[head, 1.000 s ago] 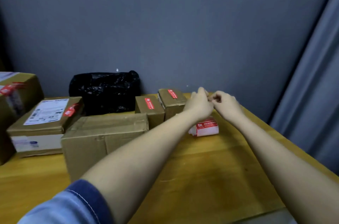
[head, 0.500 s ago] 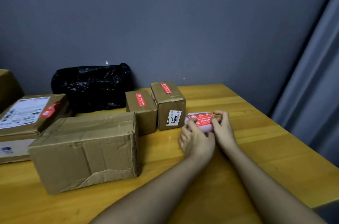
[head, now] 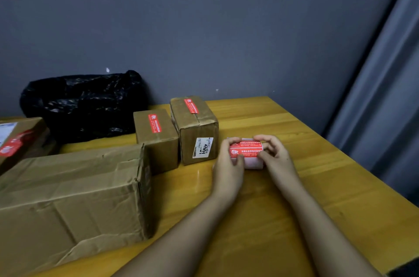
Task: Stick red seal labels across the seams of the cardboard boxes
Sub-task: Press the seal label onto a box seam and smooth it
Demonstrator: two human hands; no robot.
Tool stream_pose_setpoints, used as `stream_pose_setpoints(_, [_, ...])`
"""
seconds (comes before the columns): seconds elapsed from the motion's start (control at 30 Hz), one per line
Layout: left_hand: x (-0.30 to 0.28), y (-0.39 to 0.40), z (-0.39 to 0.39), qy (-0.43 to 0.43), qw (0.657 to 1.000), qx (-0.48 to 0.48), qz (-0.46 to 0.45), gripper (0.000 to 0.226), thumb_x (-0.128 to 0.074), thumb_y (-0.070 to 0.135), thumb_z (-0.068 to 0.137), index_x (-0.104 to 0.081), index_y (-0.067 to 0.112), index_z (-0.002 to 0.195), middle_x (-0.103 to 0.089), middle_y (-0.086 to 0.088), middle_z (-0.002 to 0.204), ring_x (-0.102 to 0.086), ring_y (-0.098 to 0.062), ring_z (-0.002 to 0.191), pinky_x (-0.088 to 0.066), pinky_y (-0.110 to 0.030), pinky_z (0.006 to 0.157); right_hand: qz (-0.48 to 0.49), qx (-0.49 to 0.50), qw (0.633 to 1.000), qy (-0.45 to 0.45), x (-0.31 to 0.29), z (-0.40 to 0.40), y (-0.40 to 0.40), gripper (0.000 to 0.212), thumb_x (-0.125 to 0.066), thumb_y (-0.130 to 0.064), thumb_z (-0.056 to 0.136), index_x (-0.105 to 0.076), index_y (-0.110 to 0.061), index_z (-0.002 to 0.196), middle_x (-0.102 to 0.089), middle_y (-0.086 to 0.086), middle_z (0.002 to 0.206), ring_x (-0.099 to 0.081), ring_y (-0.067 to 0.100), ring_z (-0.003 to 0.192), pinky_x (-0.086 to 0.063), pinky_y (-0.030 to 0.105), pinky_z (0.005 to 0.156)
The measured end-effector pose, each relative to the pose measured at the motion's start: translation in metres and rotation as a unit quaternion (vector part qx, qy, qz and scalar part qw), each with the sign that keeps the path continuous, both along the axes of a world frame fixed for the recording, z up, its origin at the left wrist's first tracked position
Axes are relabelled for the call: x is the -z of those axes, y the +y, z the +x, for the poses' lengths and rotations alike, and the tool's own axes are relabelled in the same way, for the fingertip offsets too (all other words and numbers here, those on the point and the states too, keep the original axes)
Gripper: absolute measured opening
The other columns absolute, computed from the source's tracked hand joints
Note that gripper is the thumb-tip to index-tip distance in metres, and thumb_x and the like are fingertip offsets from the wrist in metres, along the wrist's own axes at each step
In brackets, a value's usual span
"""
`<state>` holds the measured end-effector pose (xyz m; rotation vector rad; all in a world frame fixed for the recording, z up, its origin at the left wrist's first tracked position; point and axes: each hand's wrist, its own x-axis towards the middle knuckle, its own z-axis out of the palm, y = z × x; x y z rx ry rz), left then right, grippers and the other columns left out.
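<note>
Grey wall and a grey curtain (head: 383, 86) on the right close off the far side of my yellow wooden bench (head: 294, 197), with a black plastic bag (head: 84, 104) slumped against the wall. Both of my hands are on the label roll (head: 248, 154), which lies on the bench just right of the boxes: my left hand (head: 227, 164) curls round its left end, thumb on the red face, and my right hand (head: 275, 155) wraps the right end, fingers over the top. As I judge progress, two small boxes are done: the short box (head: 156, 138) and the taller box (head: 195, 131) touching it each carry a red seal label along the top. A box at the left edge (head: 15, 138) also shows red labels, though it is cut off and blurred. What looks left is the big crumpled box (head: 72, 199) in front, whose top shows no red at all; I would guess I am working a fresh label loose for it. I cannot tell whether a label edge has lifted yet, since my fingers cover the roll's ends, and the print on the labels is too small to read.
</note>
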<state>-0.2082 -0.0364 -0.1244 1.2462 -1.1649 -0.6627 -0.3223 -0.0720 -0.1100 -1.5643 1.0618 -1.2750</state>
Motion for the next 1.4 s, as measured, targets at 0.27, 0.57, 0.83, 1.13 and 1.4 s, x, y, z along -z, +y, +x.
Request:
stream_pose_setpoints(0.27, [0.007,-0.007,0.012,0.033,0.998,0.045,-0.034,0.041,-0.053,-0.015,0.083,-0.056,0.020,0.104,-0.058,0.008,0.107,-0.055,-0.013,0.110,-0.044,-0.023,0.096,-0.082,0.006,0.981,0.176,-0.001,-0.013,0.003,0.033,-0.072,-0.008,0.080,-0.065,-0.032,0.101,-0.066,-0.011,0.102,-0.058,0.007,0.098,-0.047,0.022,0.082])
stream_pose_setpoints(0.57, [0.002,-0.005,0.020,0.137,0.985,0.102,-0.016,0.042,-0.062,-0.009,0.083,-0.057,0.015,0.117,-0.059,-0.006,0.119,-0.059,-0.014,0.107,-0.048,-0.019,0.092,-0.119,0.055,0.985,0.109,0.000,-0.005,0.006,0.028,-0.069,-0.003,0.083,-0.067,-0.022,0.105,-0.068,-0.004,0.099,-0.059,0.002,0.082,-0.045,0.012,0.078])
stream_pose_setpoints(0.83, [0.002,-0.006,0.029,0.152,0.978,0.144,-0.002,0.047,-0.055,-0.018,0.082,-0.057,0.016,0.115,-0.063,-0.005,0.111,-0.062,0.000,0.089,-0.048,-0.014,0.079,-0.102,0.027,0.990,0.095,-0.004,-0.005,0.007,0.031,-0.069,-0.001,0.083,-0.067,-0.020,0.107,-0.066,-0.008,0.089,-0.057,-0.007,0.076,-0.044,0.007,0.071])
stream_pose_setpoints(1.13, [0.002,-0.005,0.030,0.185,0.971,0.150,-0.004,0.049,-0.056,-0.017,0.082,-0.058,0.023,0.110,-0.064,-0.012,0.113,-0.063,-0.011,0.090,-0.051,-0.017,0.077,-0.093,0.036,0.991,0.084,-0.002,-0.008,0.005,0.029,-0.072,-0.004,0.081,-0.069,-0.023,0.103,-0.070,-0.005,0.090,-0.062,0.003,0.082,-0.049,0.013,0.075])
stream_pose_setpoints(1.4, [0.002,-0.005,0.026,0.156,0.979,0.133,-0.004,0.040,-0.058,-0.019,0.081,-0.058,0.010,0.109,-0.062,-0.012,0.111,-0.060,-0.012,0.090,-0.049,-0.019,0.083,-0.143,0.034,0.981,0.129,0.000,-0.007,0.005,0.031,-0.070,-0.003,0.083,-0.065,-0.032,0.093,-0.065,-0.008,0.094,-0.057,0.002,0.078,-0.045,0.013,0.075])
